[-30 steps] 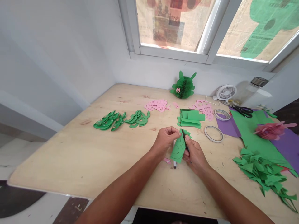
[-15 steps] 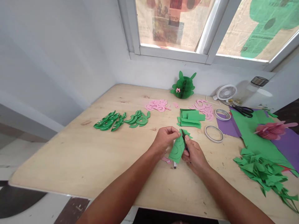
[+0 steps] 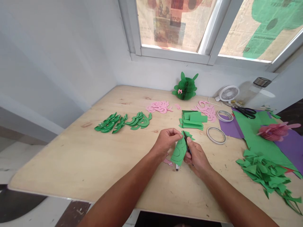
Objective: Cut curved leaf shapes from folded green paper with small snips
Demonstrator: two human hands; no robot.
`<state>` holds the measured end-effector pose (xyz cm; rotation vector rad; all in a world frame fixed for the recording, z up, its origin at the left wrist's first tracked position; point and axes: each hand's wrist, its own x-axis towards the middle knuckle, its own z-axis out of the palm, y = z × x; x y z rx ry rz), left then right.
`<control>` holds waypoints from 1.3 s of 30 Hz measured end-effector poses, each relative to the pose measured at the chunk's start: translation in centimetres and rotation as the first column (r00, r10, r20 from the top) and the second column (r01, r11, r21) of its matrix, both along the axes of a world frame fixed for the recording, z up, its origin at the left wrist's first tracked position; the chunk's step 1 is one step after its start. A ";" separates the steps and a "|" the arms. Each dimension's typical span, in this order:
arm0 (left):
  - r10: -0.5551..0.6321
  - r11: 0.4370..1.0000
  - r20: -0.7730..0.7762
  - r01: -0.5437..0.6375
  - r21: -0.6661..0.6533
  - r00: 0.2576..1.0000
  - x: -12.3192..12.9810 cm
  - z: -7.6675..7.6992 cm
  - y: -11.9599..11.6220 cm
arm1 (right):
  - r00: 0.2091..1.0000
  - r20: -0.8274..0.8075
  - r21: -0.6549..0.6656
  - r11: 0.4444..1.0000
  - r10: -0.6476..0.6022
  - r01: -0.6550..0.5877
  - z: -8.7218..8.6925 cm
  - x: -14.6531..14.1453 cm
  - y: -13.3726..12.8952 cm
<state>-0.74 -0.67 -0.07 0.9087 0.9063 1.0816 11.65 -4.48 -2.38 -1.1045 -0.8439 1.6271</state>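
Observation:
My left hand [image 3: 167, 140] pinches the top of a green paper piece [image 3: 179, 152] that has curved outlines drawn on it. Black scissors [image 3: 185, 136] are gripped in my right hand [image 3: 197, 154], their blades at the paper's upper right edge. Beneath the paper lies a marker [image 3: 177, 167], mostly hidden, beside a pink paper piece [image 3: 168, 161]. A stack of folded green paper [image 3: 193, 119] sits just beyond my hands.
Green cutouts [image 3: 109, 122] and pink cutouts [image 3: 159, 107] lie on the wooden table [image 3: 99, 160]. Tape rolls [image 3: 216, 135], green scraps [image 3: 265, 170], other scissors [image 3: 245, 112], a fan [image 3: 228, 93] and a bottle [image 3: 254, 91] are on the right. A green paper figure [image 3: 186, 88] stands behind.
The green paper in my left hand has tilted very slightly. Both hands keep nearly the same place, and the whole view has shifted a little.

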 end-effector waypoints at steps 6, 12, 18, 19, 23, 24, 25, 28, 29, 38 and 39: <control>-0.013 1.000 -0.013 0.013 -0.001 1.000 -0.1 0.3 0.0 | 1.000 -0.011 0.010 1.000 0.008 -0.007 -0.1 0.1 0.0; -0.028 0.999 -0.027 0.028 0.019 0.999 -0.3 0.3 0.0 | 1.000 -0.008 0.011 1.000 0.013 -0.013 -0.2 0.1 -0.1; -0.056 0.998 -0.040 0.057 0.030 0.998 -0.6 0.3 0.2 | 1.000 0.015 0.005 1.000 0.015 -0.016 -0.2 0.1 0.0; -0.068 0.997 -0.049 0.069 0.030 0.997 -0.7 0.3 0.2 | 1.000 0.020 0.006 1.000 0.018 -0.018 -0.2 0.1 0.0; -0.088 0.996 -0.080 0.090 0.024 0.993 -0.9 0.5 0.3 | 0.999 0.025 0.005 1.000 0.025 -0.025 -0.2 0.1 -0.1; -0.083 0.996 -0.079 0.085 0.025 0.993 -0.9 0.5 0.3 | 0.999 0.024 0.005 1.000 0.022 -0.022 -0.2 0.1 0.0; -0.074 0.997 -0.075 0.076 0.028 0.994 -0.8 0.4 0.3 | 1.000 0.022 0.006 1.000 0.019 -0.019 -0.3 0.1 0.0; -0.045 0.998 -0.064 0.048 0.041 0.997 -0.6 0.2 0.2 | 1.000 0.017 0.012 1.000 0.014 -0.014 -0.4 0.2 0.0; -0.038 0.998 -0.066 0.041 0.044 0.997 -0.5 0.1 0.2 | 1.000 0.019 0.014 1.000 0.016 -0.016 -0.4 0.2 0.1; -0.070 0.997 -0.139 0.076 0.032 0.988 -1.1 0.9 0.4 | 0.997 0.053 0.010 0.998 0.065 -0.065 -0.1 0.4 0.1; -0.072 0.997 -0.147 0.077 0.029 0.987 -1.1 1.0 0.4 | 0.996 0.054 0.013 0.997 0.071 -0.071 -0.1 0.4 0.1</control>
